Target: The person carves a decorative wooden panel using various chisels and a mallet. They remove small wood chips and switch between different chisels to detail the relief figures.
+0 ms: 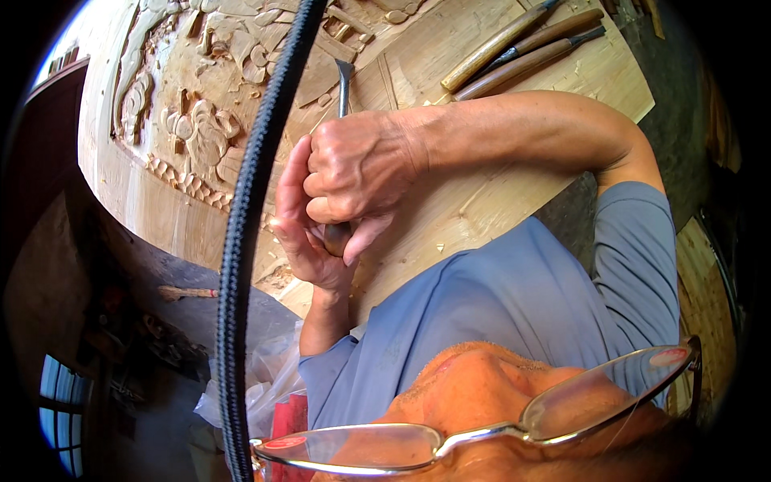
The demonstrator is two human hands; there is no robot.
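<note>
My right hand is wrapped round a chisel, whose dark wooden handle shows below my fingers and whose flared steel blade points up over the carving. My left hand cups the handle from the left and below, partly hidden behind my right hand. The blade lies over a pale wooden panel with relief figures and a scalloped band, near a cut raised strip. Whether the edge touches the wood I cannot tell.
Several wooden-handled carving tools lie at the panel's upper right. A black braided cord crosses the view vertically. A crumpled plastic bag and a stick are below the panel's left edge. Wood chips are scattered on the panel.
</note>
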